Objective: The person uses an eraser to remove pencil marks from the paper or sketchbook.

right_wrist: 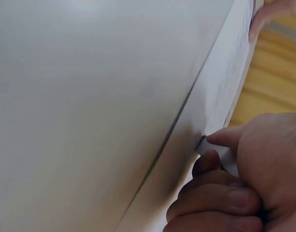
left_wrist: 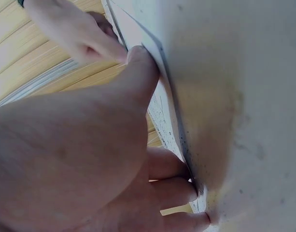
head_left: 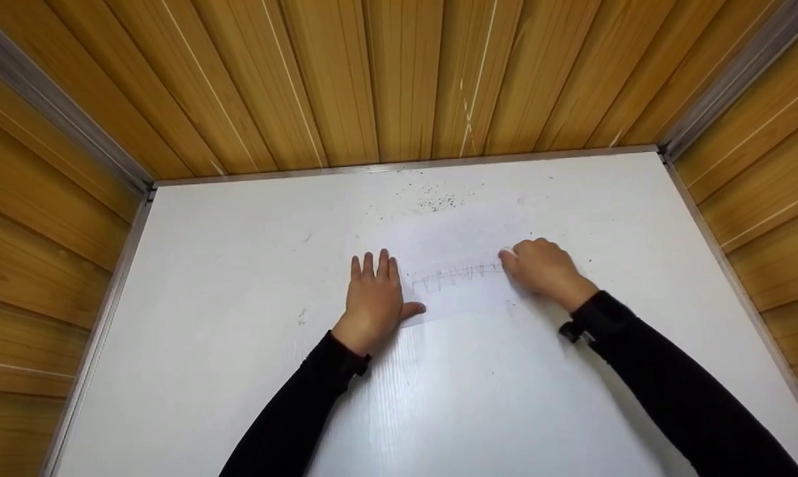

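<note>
A sheet of white paper (head_left: 452, 232) lies on the white table, with a band of thin reddish lines and short pencil-like strokes (head_left: 465, 272) across it. My left hand (head_left: 374, 301) rests flat at the paper's left edge, fingers straight and thumb out over the lower corner. At the paper's right side, my right hand (head_left: 543, 268) pinches a small white eraser (right_wrist: 226, 158) between thumb and curled fingers. The eraser's darkened end is against the paper, at the right end of the drawn band. Most of the eraser is hidden in the hand.
Dark crumbs (head_left: 437, 200) are scattered on the table (head_left: 240, 278) beyond the paper's far edge, with a few smudges to the left. Wood-patterned panels (head_left: 399, 79) rise behind the table and along both sides.
</note>
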Demonstrator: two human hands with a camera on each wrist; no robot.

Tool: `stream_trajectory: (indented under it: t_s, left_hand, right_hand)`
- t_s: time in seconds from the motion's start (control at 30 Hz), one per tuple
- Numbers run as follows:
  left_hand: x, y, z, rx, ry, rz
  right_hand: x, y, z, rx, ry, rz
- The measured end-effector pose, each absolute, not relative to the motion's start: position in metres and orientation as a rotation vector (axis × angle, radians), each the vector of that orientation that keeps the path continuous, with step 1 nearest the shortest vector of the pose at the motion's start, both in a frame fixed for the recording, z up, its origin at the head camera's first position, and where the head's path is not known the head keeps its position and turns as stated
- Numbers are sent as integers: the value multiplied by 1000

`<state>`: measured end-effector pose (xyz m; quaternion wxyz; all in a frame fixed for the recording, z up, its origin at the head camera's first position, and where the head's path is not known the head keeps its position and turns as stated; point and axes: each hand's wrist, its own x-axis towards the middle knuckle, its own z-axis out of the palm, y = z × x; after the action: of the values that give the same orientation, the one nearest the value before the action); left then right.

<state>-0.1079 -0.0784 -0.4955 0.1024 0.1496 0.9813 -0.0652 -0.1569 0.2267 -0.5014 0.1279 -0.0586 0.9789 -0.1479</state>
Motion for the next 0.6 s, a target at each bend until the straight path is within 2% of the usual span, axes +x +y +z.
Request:
stream_trajectory:
  t_s: [0.1, 0.4, 0.6]
  left_hand:
    - [-108, -76, -497, 448, 2898, -180]
    - [-106, -76, -500, 461, 2880, -193]
    - [-108, -77, -498, 463, 2900, -184]
  right_hand:
    - [-155, 247, -500, -131, 2847, -398]
    - [-154, 248, -500, -135, 2816, -431]
    - [-157, 216, -491, -160, 2790, -564]
